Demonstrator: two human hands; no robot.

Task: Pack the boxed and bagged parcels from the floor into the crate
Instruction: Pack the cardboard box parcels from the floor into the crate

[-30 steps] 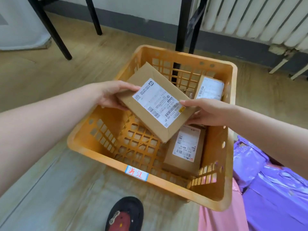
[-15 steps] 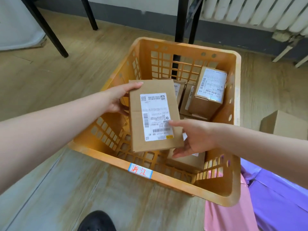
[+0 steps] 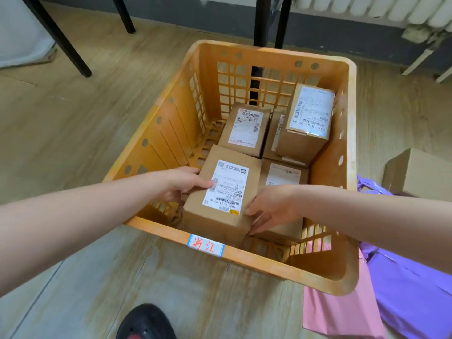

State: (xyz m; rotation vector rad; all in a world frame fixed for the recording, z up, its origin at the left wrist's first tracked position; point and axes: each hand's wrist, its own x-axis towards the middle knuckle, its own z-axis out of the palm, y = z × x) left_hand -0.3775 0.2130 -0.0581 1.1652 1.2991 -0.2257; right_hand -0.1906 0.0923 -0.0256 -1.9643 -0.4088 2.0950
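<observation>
Head camera, looking down: you stand over a pale wood-plank floor [image 3: 73,123] with a large orange plastic crate with slatted, perforated walls [image 3: 264,261] in the middle of view. To the crate's right, glossy purple plastic mailer bags [image 3: 411,289] lie in a heap on the floor, and a flat pink plastic mailer bag [image 3: 337,311] lies partly under the crate's near right corner. Beyond the purple bags sits a plain brown cardboard box without a label [image 3: 420,172].

Inside the crate, a tall brown cardboard box with a white shipping label [image 3: 308,123] stands in the far right corner, tilted against the wall. Just beside it on the left, a squat brown labelled box [image 3: 244,129] lies against the far wall. A flat brown labelled box [image 3: 283,173] lies near the right wall, partly hidden by your right forearm.

You hold a brown cardboard parcel with a white barcode label facing up [image 3: 220,204] low inside the crate, close to the front wall. Whether it touches the bottom cannot be told. Your left hand [image 3: 181,183] grips its left edge, thumb on the label. Your right hand [image 3: 271,206] clasps its near right corner.

A small white sticker with a blue border and red handwriting [image 3: 205,244] sits on the crate's front rim. The toe of a black shoe [image 3: 144,324] shows at the bottom edge.
</observation>
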